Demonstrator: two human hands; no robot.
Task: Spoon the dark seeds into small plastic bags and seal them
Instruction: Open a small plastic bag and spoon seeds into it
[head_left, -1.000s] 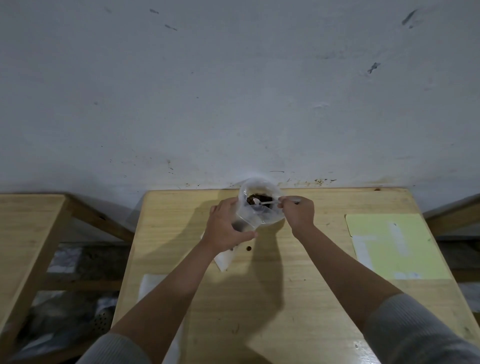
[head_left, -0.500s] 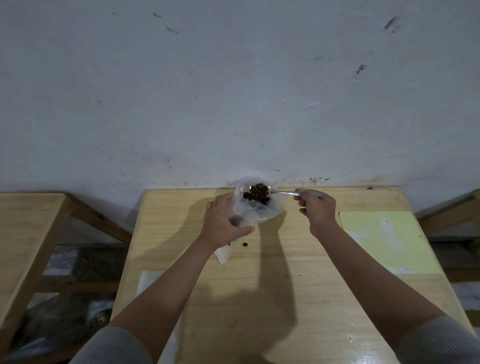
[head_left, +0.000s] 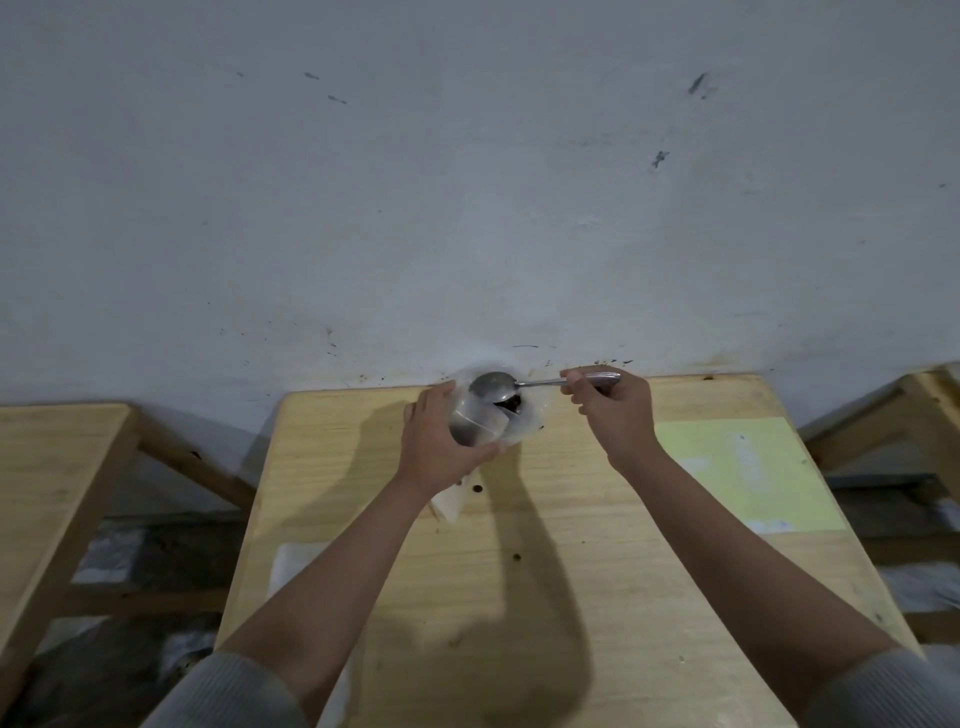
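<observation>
My left hand (head_left: 439, 441) grips a small clear plastic bag (head_left: 475, 423) held open above the far end of the wooden table (head_left: 571, 571). Behind it sits a clear plastic container (head_left: 527, 415) with dark seeds (head_left: 511, 404) inside. My right hand (head_left: 615, 413) pinches the handle of a metal spoon (head_left: 493, 384), whose bowl is tipped over the bag's mouth and looks empty. Dark seeds show dimly through the bag's lower part.
Two loose seeds (head_left: 475, 488) (head_left: 516, 557) lie on the table. A white sheet (head_left: 449, 506) pokes out under my left wrist, another white piece (head_left: 293, 569) lies at the left edge. A pale green sheet (head_left: 748, 473) lies right. Wooden benches (head_left: 57, 467) flank the table; a wall stands behind.
The spoon was in the container, then lifted heaped with seeds; now it is tipped over the bag and its bowl shows bare metal.
</observation>
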